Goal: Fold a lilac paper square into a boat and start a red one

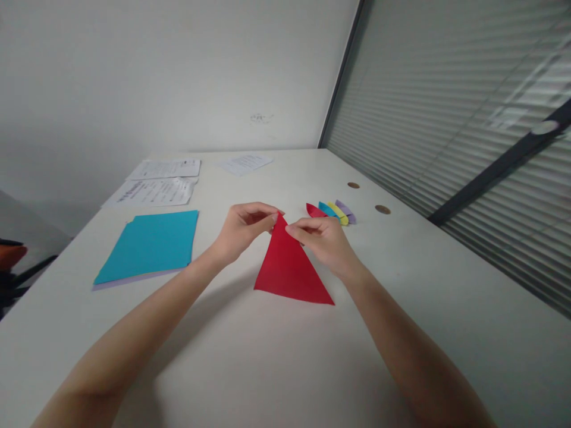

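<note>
A red paper folded into a triangle (289,267) lies on the white table (250,356), its tip pointing away from me. My left hand (243,229) pinches the tip from the left. My right hand (323,241) pinches the paper's upper right edge just below the tip. Both hands have their fingers closed on the paper.
A stack of paper sheets with a blue one on top (149,246) lies to the left. Several small folded paper pieces in red, blue, yellow and purple (332,212) sit behind my right hand. Printed sheets (156,184) lie at the back. Two round holes (382,209) mark the tabletop near the blinds.
</note>
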Demonstrator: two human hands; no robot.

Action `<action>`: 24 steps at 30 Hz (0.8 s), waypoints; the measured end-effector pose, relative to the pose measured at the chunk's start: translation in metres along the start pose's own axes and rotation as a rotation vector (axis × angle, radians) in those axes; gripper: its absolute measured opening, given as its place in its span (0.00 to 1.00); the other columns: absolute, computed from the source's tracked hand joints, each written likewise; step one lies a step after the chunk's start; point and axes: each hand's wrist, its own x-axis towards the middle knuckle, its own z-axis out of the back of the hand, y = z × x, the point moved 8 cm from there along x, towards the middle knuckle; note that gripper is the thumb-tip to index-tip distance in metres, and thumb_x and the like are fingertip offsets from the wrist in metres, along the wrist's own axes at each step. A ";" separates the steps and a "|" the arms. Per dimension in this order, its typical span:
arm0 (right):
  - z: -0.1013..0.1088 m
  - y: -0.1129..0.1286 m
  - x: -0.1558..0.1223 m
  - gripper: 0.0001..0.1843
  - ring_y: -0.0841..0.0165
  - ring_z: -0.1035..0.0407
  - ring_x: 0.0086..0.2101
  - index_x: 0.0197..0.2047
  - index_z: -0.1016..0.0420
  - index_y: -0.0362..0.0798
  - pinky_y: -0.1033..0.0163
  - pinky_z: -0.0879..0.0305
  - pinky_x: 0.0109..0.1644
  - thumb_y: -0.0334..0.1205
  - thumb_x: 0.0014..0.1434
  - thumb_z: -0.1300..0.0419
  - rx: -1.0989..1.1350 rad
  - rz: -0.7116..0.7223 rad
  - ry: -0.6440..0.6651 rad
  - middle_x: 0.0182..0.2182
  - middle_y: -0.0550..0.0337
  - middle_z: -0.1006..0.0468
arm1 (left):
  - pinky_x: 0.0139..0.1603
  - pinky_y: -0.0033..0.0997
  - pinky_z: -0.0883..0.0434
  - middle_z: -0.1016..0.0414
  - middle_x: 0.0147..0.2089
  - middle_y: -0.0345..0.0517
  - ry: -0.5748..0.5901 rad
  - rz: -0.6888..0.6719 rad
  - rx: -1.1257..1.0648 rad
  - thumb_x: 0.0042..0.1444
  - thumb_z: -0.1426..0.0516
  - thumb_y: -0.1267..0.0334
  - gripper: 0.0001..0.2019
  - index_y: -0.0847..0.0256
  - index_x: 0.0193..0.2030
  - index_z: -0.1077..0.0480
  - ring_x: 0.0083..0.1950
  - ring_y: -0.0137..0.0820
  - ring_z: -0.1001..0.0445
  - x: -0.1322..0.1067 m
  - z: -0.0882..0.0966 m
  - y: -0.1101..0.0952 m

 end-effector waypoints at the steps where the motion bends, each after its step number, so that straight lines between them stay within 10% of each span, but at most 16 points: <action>1: 0.001 0.001 0.000 0.11 0.69 0.29 0.29 0.30 0.18 0.47 0.63 0.33 0.35 0.47 0.53 0.34 -0.006 0.009 -0.007 0.27 0.59 0.19 | 0.33 0.27 0.28 0.22 0.28 0.43 0.011 0.026 -0.030 0.45 0.31 0.57 0.11 0.61 0.32 0.20 0.29 0.26 0.28 0.000 -0.001 0.002; 24: 0.002 0.004 0.000 0.07 0.68 0.27 0.29 0.29 0.19 0.47 0.62 0.32 0.36 0.41 0.52 0.34 -0.058 0.086 -0.063 0.27 0.58 0.18 | 0.33 0.28 0.29 0.22 0.28 0.43 -0.065 0.102 -0.100 0.39 0.28 0.60 0.12 0.63 0.28 0.21 0.28 0.25 0.29 -0.004 -0.003 0.008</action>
